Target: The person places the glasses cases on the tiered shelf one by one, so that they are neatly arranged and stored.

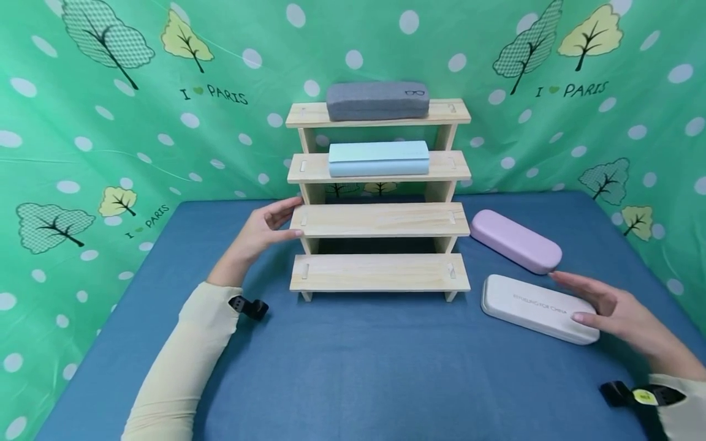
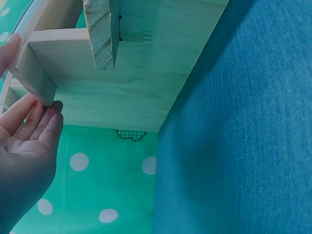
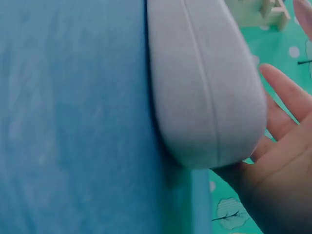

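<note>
A wooden four-step rack (image 1: 379, 219) stands on the blue table. Its top step bears a grey glasses case (image 1: 377, 101), the second a light blue case (image 1: 379, 158); the two lower steps are bare. My left hand (image 1: 268, 228) touches the left end of the third step (image 2: 34, 73) with straight fingers. A white case (image 1: 537, 308) lies on the table at the right, and my right hand (image 1: 607, 306) rests open at its right end (image 3: 204, 97), fingers straight. A lilac case (image 1: 515, 241) lies just behind the white one.
The blue tablecloth (image 1: 353, 367) covers the whole table. A green dotted backdrop (image 1: 138, 122) with trees closes the back and both sides. Black wrist straps (image 1: 250, 306) sit on both sleeves.
</note>
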{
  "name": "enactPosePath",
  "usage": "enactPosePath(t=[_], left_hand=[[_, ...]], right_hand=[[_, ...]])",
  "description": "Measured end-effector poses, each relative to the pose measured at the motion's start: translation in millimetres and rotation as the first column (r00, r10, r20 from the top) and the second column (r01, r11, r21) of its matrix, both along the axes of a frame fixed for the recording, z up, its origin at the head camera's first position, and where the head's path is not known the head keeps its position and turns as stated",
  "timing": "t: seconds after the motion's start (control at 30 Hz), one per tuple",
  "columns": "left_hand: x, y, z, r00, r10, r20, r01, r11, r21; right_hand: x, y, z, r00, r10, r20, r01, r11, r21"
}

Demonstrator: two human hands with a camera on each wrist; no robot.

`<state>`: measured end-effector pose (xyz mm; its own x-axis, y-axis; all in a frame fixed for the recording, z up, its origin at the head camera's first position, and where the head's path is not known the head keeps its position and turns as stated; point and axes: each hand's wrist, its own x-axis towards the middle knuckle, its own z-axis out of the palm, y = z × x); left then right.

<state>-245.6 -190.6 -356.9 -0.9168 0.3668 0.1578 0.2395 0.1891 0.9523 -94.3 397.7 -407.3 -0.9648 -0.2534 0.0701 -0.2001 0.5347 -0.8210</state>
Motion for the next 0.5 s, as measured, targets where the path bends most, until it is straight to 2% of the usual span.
enactPosePath(t=[0.13,0.27,0.5], left_hand=[[-0.3,0.6,-1.5,1.0,0.004,0.004,-0.004,1.0,-0.003],[-0.2,1.1,-2.0,1.0,0.001,0.002,-0.001,1.0,0.003],[-0.5,0.7,-3.6,1.0,0.001,0.012,-0.001,1.0,0.018]], right_hand=[[1.5,6.1,-3.2,0.996,0.091,0.023,-0.09,0.995,-0.043],[3.1,11.2,-5.1,0.987,0.138,0.082,-0.134,0.989,-0.061],[2.6,13.1,-9.5,0.981,0.094,0.169,-0.104,0.993,0.048]])
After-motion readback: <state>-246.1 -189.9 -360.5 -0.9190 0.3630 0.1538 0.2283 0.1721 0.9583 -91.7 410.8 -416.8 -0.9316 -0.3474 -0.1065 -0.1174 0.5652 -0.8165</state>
